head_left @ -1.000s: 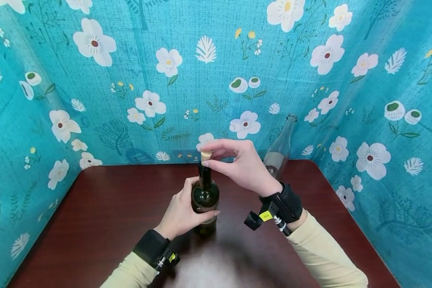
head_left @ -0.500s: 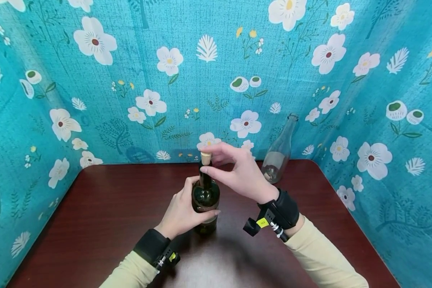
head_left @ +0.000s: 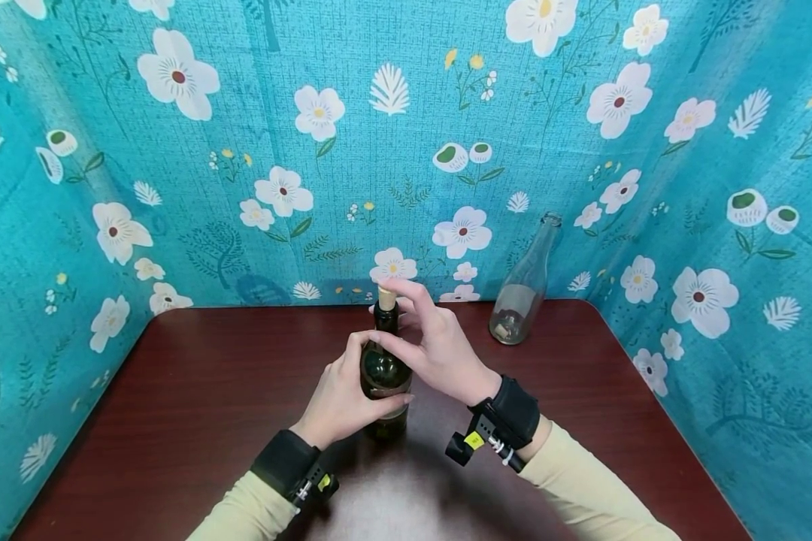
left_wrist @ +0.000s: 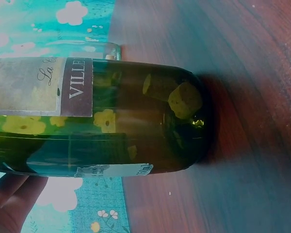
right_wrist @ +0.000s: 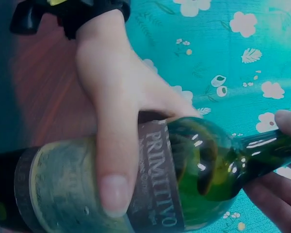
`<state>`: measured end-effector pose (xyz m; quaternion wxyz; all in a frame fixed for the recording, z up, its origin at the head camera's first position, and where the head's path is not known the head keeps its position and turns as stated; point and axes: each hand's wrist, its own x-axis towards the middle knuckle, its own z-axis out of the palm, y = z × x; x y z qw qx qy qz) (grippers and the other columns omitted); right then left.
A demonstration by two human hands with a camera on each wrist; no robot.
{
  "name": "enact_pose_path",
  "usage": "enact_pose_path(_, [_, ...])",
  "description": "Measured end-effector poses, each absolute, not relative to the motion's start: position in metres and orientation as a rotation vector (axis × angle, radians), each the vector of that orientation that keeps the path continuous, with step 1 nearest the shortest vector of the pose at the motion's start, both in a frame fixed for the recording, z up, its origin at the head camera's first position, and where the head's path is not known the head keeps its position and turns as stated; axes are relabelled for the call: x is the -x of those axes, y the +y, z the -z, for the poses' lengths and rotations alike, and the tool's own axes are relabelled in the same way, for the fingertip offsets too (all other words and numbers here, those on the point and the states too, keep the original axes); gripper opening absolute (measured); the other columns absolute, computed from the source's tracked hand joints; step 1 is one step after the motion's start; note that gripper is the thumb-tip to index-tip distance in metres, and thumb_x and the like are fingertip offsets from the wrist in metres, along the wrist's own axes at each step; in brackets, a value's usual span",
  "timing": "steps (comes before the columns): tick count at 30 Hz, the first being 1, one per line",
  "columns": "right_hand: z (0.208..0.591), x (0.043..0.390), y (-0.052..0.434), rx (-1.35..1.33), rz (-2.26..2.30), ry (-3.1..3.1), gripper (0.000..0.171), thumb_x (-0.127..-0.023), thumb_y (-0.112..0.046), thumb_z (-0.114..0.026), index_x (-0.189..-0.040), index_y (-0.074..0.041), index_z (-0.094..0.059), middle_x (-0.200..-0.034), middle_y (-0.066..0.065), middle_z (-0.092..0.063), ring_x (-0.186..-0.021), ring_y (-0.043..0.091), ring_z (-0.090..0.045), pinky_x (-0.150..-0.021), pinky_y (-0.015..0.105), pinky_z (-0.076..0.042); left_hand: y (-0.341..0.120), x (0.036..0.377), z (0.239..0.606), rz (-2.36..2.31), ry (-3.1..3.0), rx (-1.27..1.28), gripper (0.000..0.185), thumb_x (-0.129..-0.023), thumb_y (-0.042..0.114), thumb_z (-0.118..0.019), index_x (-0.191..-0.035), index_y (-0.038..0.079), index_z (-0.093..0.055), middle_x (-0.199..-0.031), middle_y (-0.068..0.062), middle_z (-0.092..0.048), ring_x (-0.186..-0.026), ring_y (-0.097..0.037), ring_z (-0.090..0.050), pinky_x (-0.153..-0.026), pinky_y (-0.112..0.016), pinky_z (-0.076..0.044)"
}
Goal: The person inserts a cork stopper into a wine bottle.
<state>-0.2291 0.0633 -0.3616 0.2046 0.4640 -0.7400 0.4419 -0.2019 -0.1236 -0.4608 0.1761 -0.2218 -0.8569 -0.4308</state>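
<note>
A dark green wine bottle [head_left: 383, 368] stands upright on the table, a pale cork [head_left: 386, 300] sticking up from its mouth. My left hand [head_left: 338, 397] grips the bottle's body, thumb across the label in the right wrist view. My right hand [head_left: 442, 352] is at the neck: its index finger touches the cork's top, while the thumb lies lower, by the bottle's shoulder. Thumb and fingers flank the neck in the right wrist view, where the cork is out of frame. Inside the bottle, near its base, the left wrist view shows loose corks [left_wrist: 185, 100].
A clear glass bottle [head_left: 521, 297] stands at the back right of the dark red-brown table [head_left: 230, 376], with a small cork-like piece [head_left: 503, 331] at its bottom. Blue floral cloth [head_left: 352, 150] encloses the table's back and sides.
My right hand has slid down and left; its thumb went from the cork to the bottle's shoulder, the index finger staying at the cork's top. My left hand and the bottle have hardly moved.
</note>
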Motion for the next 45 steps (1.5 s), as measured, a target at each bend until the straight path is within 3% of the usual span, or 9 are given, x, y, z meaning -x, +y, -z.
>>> enact_pose_path(9, [0.361,0.23,0.061,-1.3,-1.268,-2.02,0.065,-0.091,-0.001,-0.075,-0.144,-0.012,-0.04,-0.13,0.012,-0.062,-0.097,0.016,-0.071,-0.084,0.028,-0.056,-0.124,0.203,0.463,1.206,-2.41,0.653,0.094,-0.072,0.057,-0.088,-0.142,0.022,-0.036,-0.122,0.003,-0.064,-0.101,-0.011,-0.068,-0.081,-0.038,-0.057])
enact_pose_path(19, [0.358,0.231,0.06,-1.324,-1.352,-1.978,0.059,-0.09,0.003,-0.075,-0.139,-0.01,-0.045,-0.123,0.014,-0.064,-0.101,0.019,-0.072,-0.084,0.031,-0.056,-0.124,0.201,0.461,1.216,-2.427,0.618,0.092,-0.071,0.059,-0.087,-0.139,0.023,-0.038,-0.12,0.006,-0.064,-0.102,-0.008,-0.067,-0.082,-0.036,-0.057])
enact_pose_path(24, [0.361,0.229,0.061,-1.292,-1.338,-2.023,0.063,-0.091,0.0,-0.075,-0.144,-0.013,-0.043,-0.126,0.013,-0.064,-0.101,0.018,-0.071,-0.085,0.031,-0.056,-0.124,0.201,0.461,1.208,-2.423,0.629,0.092,-0.072,0.058,-0.088,-0.14,0.023,-0.037,-0.121,0.004,-0.064,-0.102,-0.01,-0.067,-0.082,-0.038,-0.057])
enact_pose_path(29, [0.37,0.226,0.064,-1.2,-1.407,-2.114,0.079,-0.091,-0.008,-0.078,-0.154,-0.018,-0.032,-0.114,0.007,-0.071,-0.097,0.014,-0.071,-0.08,0.033,-0.058,-0.123,0.201,0.46,1.189,-2.434,0.631,0.095,-0.073,0.059,-0.086,-0.144,0.022,-0.035,-0.119,0.003,-0.065,-0.099,-0.011,-0.068,-0.08,-0.038,-0.057])
enact_pose_path(31, [0.377,0.226,0.065,-1.169,-1.457,-2.157,0.074,-0.091,-0.012,-0.079,-0.151,-0.018,-0.038,-0.109,0.003,-0.072,-0.097,0.014,-0.071,-0.08,0.034,-0.058,-0.123,0.2,0.46,1.191,-2.446,0.62,0.096,-0.072,0.061,-0.085,-0.145,0.024,-0.035,-0.12,0.004,-0.066,-0.098,-0.01,-0.068,-0.079,-0.038,-0.057])
enact_pose_path(35, [0.396,0.225,0.07,-1.118,-1.517,-2.271,0.049,-0.091,-0.022,-0.08,-0.136,-0.02,-0.058,-0.114,-0.006,-0.07,-0.103,0.012,-0.069,-0.086,0.032,-0.056,-0.123,0.201,0.462,1.217,-2.451,0.589,0.099,-0.071,0.063,-0.085,-0.147,0.026,-0.034,-0.122,0.005,-0.066,-0.097,-0.008,-0.068,-0.079,-0.039,-0.057])
enact_pose_path(37, [0.406,0.223,0.074,-1.079,-1.575,-2.324,0.045,-0.091,-0.027,-0.08,-0.132,-0.024,-0.061,-0.119,-0.008,-0.068,-0.103,0.012,-0.068,-0.088,0.033,-0.055,-0.123,0.2,0.468,1.229,-2.474,0.549,0.101,-0.07,0.064,-0.086,-0.148,0.027,-0.034,-0.118,0.007,-0.067,-0.092,-0.006,-0.068,-0.075,-0.038,-0.056])
enact_pose_path(42, [0.434,0.216,0.079,-0.975,-1.74,-2.407,0.062,-0.089,-0.033,-0.082,-0.143,-0.034,-0.051,-0.128,-0.008,-0.064,-0.103,0.013,-0.068,-0.083,0.036,-0.057,-0.126,0.192,0.497,1.232,-2.623,0.43,0.09,-0.068,0.063,-0.087,-0.136,0.027,-0.04,-0.1,0.016,-0.062,-0.084,-0.001,-0.063,-0.069,-0.034,-0.052])
enact_pose_path(45, [0.453,0.215,0.078,-0.945,-1.786,-2.431,0.07,-0.088,-0.034,-0.083,-0.147,-0.035,-0.045,-0.129,-0.007,-0.063,-0.108,0.014,-0.067,-0.084,0.037,-0.057,-0.127,0.19,0.508,1.223,-2.649,0.408,0.084,-0.069,0.061,-0.088,-0.131,0.026,-0.044,-0.098,0.016,-0.058,-0.09,-0.003,-0.063,-0.074,-0.036,-0.053])
